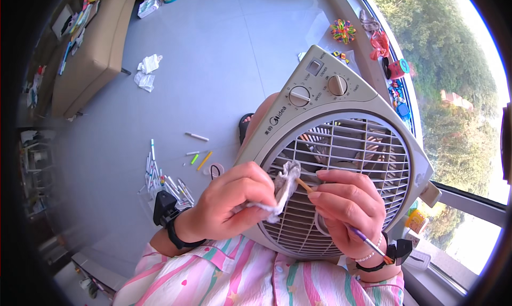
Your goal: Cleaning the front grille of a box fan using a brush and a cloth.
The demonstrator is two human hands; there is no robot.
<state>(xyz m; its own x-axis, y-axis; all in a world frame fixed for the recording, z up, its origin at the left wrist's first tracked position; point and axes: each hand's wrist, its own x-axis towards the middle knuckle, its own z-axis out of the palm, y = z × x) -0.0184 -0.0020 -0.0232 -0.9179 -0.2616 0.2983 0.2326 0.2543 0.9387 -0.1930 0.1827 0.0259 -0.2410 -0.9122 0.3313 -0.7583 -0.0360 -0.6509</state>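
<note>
A beige Midea box fan (pixel 256 146) leans on my lap with its round slatted grille (pixel 360 146) facing up. Over that grille, my left hand (pixel 236 200) pinches a crumpled, greyish-white cloth (pixel 286 182). My right hand (pixel 352 210) grips a slim paintbrush (pixel 362 236). Its bare wooden handle end meets the edge of the cloth, while the purple section and bristles point back toward my right wrist. Fingers hide the middle of the brush. Two control knobs, a speed knob (pixel 299 96) and a timer knob (pixel 337 85), sit at the fan's upper corner.
Many marker pens (pixel 168 182) lie scattered on the grey floor at left. Crumpled tissues (pixel 147 72) lie farther off, near a brown sofa (pixel 94 54). Along the window ledge at right stand toys, a red tub (pixel 398 69) and a yellow tub (pixel 417 221).
</note>
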